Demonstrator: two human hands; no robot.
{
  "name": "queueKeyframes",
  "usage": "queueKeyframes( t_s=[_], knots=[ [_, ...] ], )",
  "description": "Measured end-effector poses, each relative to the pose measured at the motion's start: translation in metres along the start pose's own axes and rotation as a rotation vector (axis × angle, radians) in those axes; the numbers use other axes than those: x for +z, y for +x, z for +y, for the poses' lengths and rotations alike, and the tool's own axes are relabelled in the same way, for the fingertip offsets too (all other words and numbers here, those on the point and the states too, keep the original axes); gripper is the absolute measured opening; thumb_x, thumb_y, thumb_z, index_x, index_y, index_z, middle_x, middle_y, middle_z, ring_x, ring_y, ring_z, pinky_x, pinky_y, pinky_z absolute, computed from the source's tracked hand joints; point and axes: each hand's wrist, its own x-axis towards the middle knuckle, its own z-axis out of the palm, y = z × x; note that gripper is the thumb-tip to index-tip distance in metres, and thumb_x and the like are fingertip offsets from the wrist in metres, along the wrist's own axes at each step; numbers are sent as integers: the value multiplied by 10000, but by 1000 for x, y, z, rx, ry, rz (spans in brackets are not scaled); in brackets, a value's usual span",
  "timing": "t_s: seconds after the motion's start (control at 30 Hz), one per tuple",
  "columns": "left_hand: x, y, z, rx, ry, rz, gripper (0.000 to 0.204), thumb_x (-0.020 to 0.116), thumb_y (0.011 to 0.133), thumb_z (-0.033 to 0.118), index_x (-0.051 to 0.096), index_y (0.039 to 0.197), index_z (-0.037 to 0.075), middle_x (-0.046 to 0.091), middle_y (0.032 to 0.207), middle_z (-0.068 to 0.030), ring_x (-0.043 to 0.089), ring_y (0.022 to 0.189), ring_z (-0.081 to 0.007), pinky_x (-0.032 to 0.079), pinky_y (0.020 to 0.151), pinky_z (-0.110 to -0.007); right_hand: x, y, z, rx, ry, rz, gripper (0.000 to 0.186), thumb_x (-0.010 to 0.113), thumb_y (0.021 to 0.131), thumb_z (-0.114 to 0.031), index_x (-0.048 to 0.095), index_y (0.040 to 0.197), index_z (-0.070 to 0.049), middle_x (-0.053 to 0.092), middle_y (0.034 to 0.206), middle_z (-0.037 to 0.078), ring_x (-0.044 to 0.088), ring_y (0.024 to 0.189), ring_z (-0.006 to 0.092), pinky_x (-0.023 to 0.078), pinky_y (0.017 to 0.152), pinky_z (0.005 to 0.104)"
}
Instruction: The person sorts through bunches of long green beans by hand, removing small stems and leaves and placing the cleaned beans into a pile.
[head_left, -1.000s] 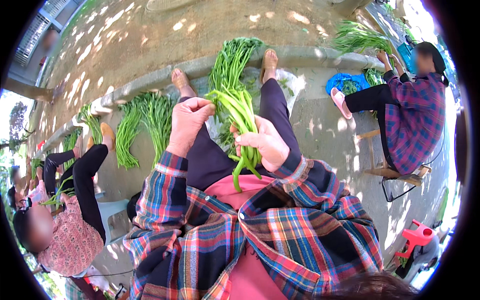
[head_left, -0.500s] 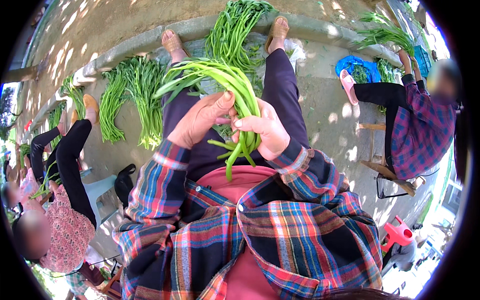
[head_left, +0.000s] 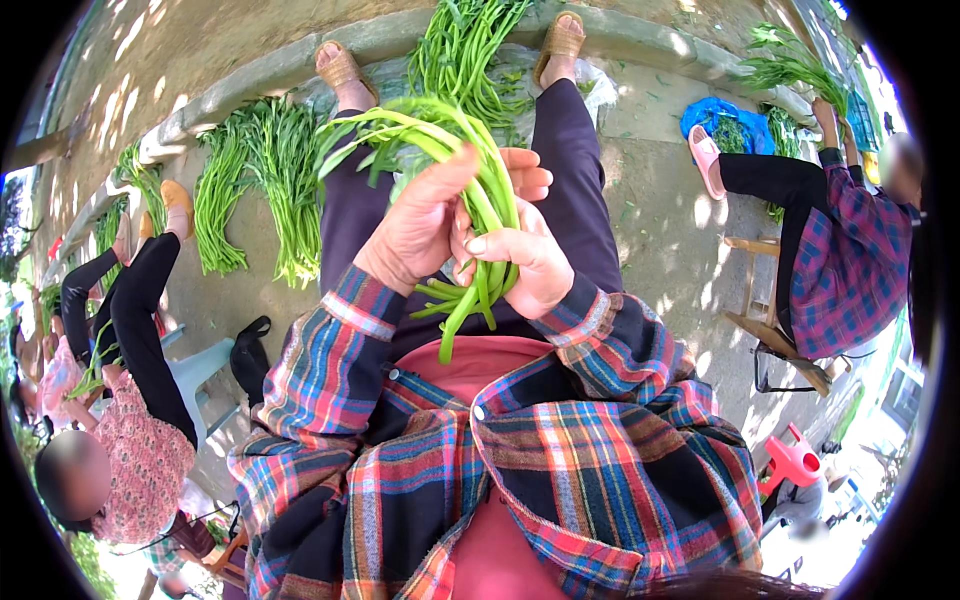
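Note:
A bunch of water spinach point(head_left: 487, 195), long green stems with narrow leaves, stands between my hands above my lap. Its leafy tops bend over to the left, and the cut stem ends hang below my right hand. My right hand point(head_left: 535, 262) is closed round the lower stems, thumb across the front. Higher up, my left hand point(head_left: 422, 222) curls about the bunch, thumb in front and fingertips showing past its right side. Part of the left fingers is hidden behind the stems.
Between my sandalled feet lies a heap of water spinach point(head_left: 468, 60) on plastic sheeting. More bundles point(head_left: 285, 190) lie to the left beside a concrete kerb point(head_left: 375, 62). People sit at both sides; the right one holds greens point(head_left: 800, 70) near a blue bag point(head_left: 735, 130).
My left hand has moved from beside the bunch to round it, its fingers now reaching behind the stems. My right hand keeps its hold, and the bunch has shifted slightly.

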Motion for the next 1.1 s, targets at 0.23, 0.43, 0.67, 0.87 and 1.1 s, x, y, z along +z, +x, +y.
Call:
queueKeyframes(
  t_s=[0.23,0.43,0.67,0.87,1.1],
  knots=[
    [9,2,17,24,294,128,171,594,826,146,561,934,18,638,935,-190,641,733,-206,531,703,-326,-9,-1,-1,-43,-32,-85,294,610,739,-61,510,1010,-13,566,856,70,590,748,189,484,676,313],
    [13,4,14,187,302,147,136,571,844,117,540,959,51,605,724,-71,639,813,-234,525,722,-356,-13,-2,-3,-182,-227,-170,600,606,806,-114,287,1300,3,503,1092,75,518,992,175,421,859,306],
    [11,2,20,327,393,206,132,571,847,107,551,960,40,590,682,-56,634,749,-202,518,700,-333,-26,-1,-4,-329,-540,-178,489,544,834,-105,363,1269,28,498,1120,90,504,1033,174,409,913,300],
    [10,-7,33,379,586,324,144,594,839,82,563,959,9,581,681,-53,599,602,-151,500,569,-265,-20,-7,-35,-301,-503,-142,372,496,837,-53,426,1194,25,530,1053,91,545,948,152,462,819,283],
    [9,-21,30,235,716,297,151,624,815,74,588,943,4,585,659,-40,545,490,-109,427,444,-214,-4,-12,-62,-389,-698,-61,382,503,789,10,434,1165,23,535,1012,87,569,817,121,469,689,250]
  ],
)
